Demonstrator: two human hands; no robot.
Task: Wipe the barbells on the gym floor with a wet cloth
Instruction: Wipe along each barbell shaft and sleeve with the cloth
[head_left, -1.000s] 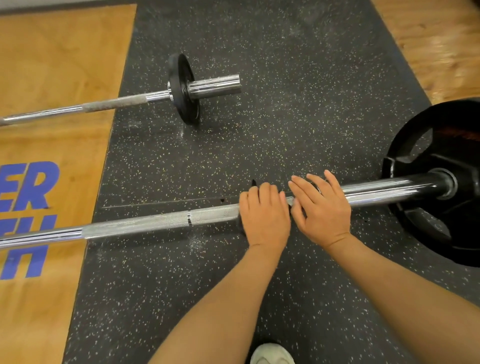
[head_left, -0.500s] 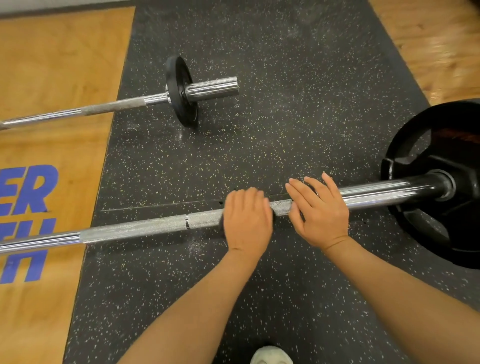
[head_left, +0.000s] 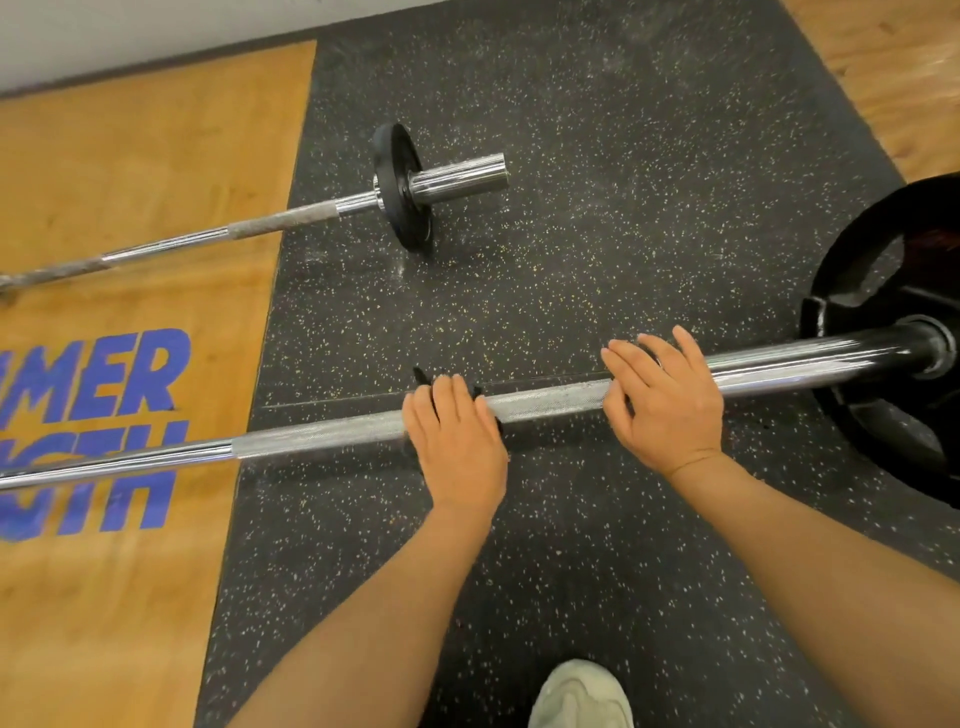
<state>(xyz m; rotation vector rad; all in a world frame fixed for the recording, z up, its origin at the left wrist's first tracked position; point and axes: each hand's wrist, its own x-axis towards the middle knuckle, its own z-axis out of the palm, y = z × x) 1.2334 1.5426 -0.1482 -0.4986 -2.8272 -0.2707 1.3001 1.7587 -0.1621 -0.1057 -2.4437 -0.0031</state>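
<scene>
A chrome barbell (head_left: 550, 402) lies across the black rubber mat, with a large black plate (head_left: 878, 270) on its right end. My left hand (head_left: 457, 441) grips the knurled shaft through a black cloth (head_left: 422, 378); only dark scraps of the cloth show past my fingers and beside my thumb. A hand's width to the right, my right hand (head_left: 665, 405) rests on the bar with its fingers nearly straight over the top. A second barbell (head_left: 291, 215) with a small black plate (head_left: 400, 187) lies farther back on the left.
The speckled rubber mat (head_left: 571, 156) runs between a wooden platform (head_left: 130, 182) with blue lettering on the left and wood flooring (head_left: 893, 78) at the back right. My pale shoe (head_left: 582, 696) stands at the bottom edge. A white wall foot shows top left.
My left hand has slid to the left along the shaft with the cloth, opening a gap to my right hand. The right hand has stayed where it was on the bar.
</scene>
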